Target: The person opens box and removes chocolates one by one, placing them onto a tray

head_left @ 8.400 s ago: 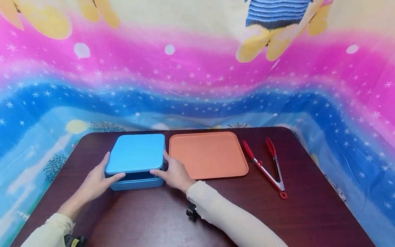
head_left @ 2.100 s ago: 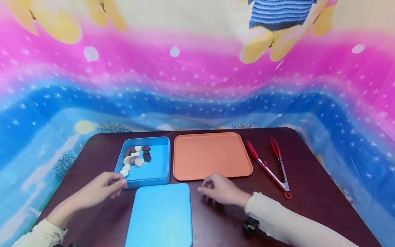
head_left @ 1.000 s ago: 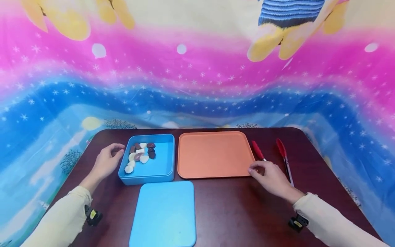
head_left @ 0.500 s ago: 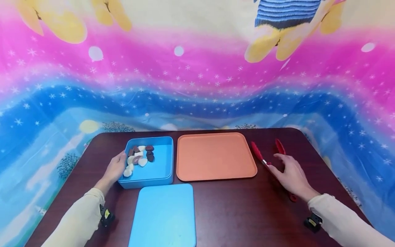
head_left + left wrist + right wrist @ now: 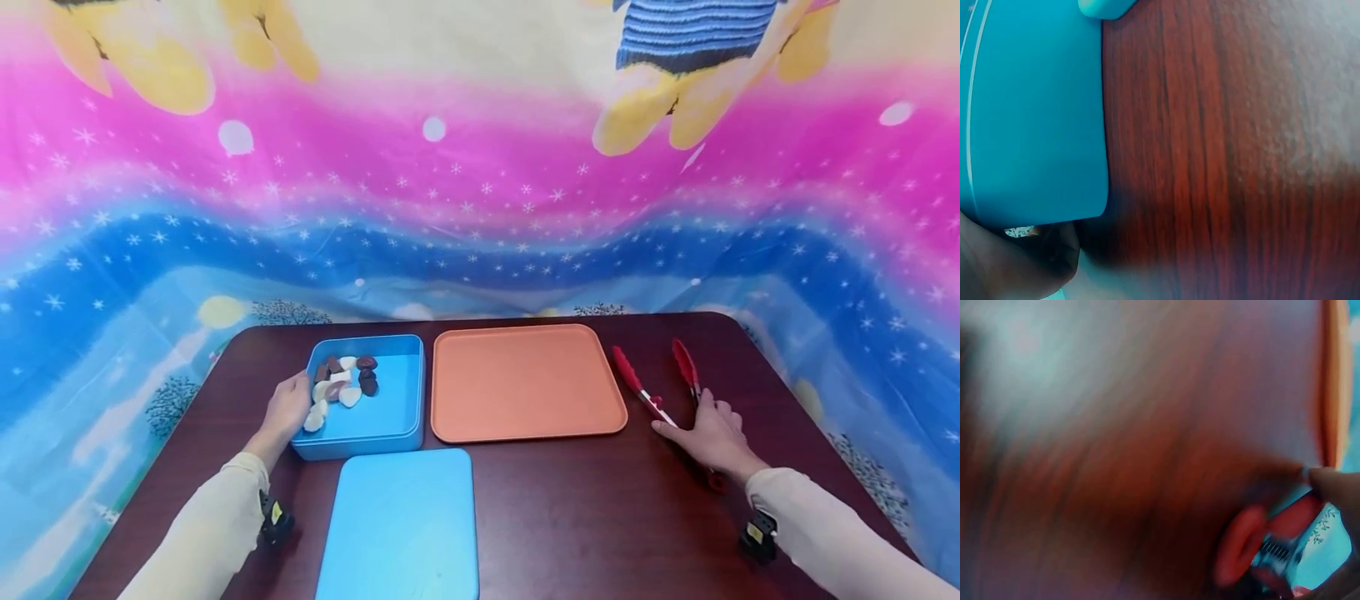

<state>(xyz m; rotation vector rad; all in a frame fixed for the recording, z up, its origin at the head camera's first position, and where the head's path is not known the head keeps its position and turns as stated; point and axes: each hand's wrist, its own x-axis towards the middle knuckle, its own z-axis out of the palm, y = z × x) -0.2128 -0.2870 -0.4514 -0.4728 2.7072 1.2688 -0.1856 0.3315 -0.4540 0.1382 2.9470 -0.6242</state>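
In the head view my left hand (image 5: 287, 410) grips the left wall of an open blue box (image 5: 390, 412), partly over its rim; some fingers are hidden. Inside the box lies a cluster of brown and white chocolate-like pieces (image 5: 350, 397). At the right my right hand (image 5: 716, 435) spans red-tipped metal tongs (image 5: 633, 375), thumb on one arm and fingers by the other. The tongs lie spread on the table. Their red end ring (image 5: 1241, 547) shows blurred beside the hand in the right wrist view.
An orange tray (image 5: 528, 383) lies between box and tongs. The box's blue lid (image 5: 401, 525) lies flat in front of the box, on the dark wooden table (image 5: 585, 508). A patterned cloth (image 5: 480, 208) hangs behind the table.
Earlier both hands held the lid on the box; it now lies in front. My left hand has come to the box's left wall. My right hand has moved right onto the tongs.
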